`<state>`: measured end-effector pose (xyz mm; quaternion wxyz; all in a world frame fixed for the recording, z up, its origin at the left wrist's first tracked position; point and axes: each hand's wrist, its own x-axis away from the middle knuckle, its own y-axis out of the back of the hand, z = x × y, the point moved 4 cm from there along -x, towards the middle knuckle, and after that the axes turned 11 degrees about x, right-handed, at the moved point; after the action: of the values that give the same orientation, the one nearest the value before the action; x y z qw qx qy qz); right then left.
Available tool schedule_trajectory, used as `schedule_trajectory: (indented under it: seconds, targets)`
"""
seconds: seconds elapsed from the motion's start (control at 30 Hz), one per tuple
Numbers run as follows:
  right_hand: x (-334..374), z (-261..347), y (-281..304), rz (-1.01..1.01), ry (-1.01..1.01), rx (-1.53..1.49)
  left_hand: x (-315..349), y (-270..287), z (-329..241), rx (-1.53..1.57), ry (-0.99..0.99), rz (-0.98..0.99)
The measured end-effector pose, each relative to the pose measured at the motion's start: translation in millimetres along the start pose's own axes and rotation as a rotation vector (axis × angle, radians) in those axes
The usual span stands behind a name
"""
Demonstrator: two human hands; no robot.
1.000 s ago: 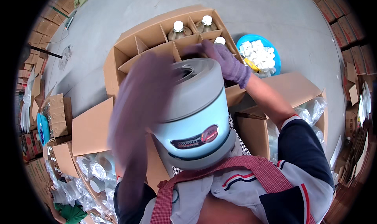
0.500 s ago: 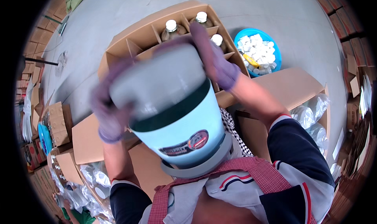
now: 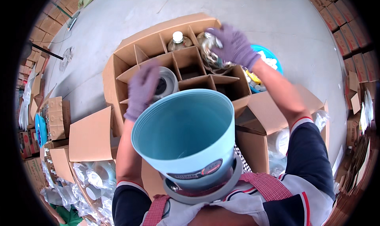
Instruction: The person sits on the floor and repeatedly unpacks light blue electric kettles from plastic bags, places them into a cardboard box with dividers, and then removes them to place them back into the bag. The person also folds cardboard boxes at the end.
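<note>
In a purple glove, my left hand (image 3: 143, 85) is at the left side of a grey round thing (image 3: 171, 82) with a dark opening. The fingers are smeared by motion, and I cannot see whether they grip it. My right hand (image 3: 234, 44), gloved too, is closed on a clear, shiny bottle (image 3: 213, 54) over the far right of a divided cardboard box (image 3: 130, 40). A white-capped bottle (image 3: 177, 41) stands in a far compartment. Close to me is a light-blue pot (image 3: 182, 127) with a hollow inside and a grey ring at its base.
A blue basin (image 3: 259, 52) of white caps, with something yellow among them, stands right of the box. Open cartons with plastic-wrapped items (image 3: 95, 178) are on both sides. Stacked cartons line the left and right edges. At the lower left a person's arm shows.
Both hands held a wide grey thing above the blue pot; it is gone from there. My right hand has moved right onto a bottle, and my left hand has moved in toward the box.
</note>
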<state>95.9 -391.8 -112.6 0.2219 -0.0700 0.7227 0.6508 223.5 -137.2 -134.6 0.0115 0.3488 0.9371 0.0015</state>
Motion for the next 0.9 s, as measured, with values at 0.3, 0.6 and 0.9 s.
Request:
schedule_trajectory:
  seconds: [0.3,0.6,0.9]
  targets:
    - [46.2,133.2,260.2,-0.177,0.384,-0.131,1.9,-64.4,-114.1,1.13,0.126,0.445]
    - [45.4,93.8,160.1,0.178,-0.265,-1.663,99.4,-28.2,-200.7,0.378,-0.551,0.209]
    - [98.9,141.2,92.6,0.227,-0.368,-1.842,104.7,-53.9,-164.0,-0.839,-0.149,1.018]
